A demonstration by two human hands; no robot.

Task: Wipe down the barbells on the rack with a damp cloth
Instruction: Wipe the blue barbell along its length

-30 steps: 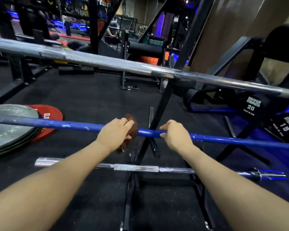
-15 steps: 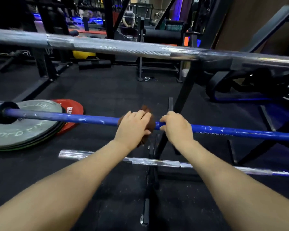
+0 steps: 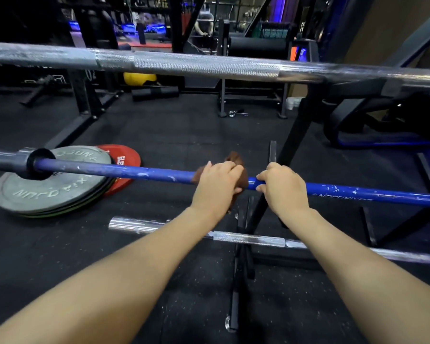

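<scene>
A blue barbell with chipped paint lies across the black rack at mid height. My left hand grips a brown cloth wrapped round the blue bar. Just to its right, my right hand grips the bare bar, fingers curled over it. A silver knurled barbell runs across the top of the view on a higher rung. A second silver barbell rests low on the rack, partly hidden by my forearms.
Grey weight plates and a red plate lie stacked on the black rubber floor at the left. A collar clip sits on the floor further back. Benches and other black frames stand behind and at the right.
My view has swung left, showing the blue bar's left sleeve. My left hand with the cloth has slid slightly left along the bar, opening a small gap from my right hand.
</scene>
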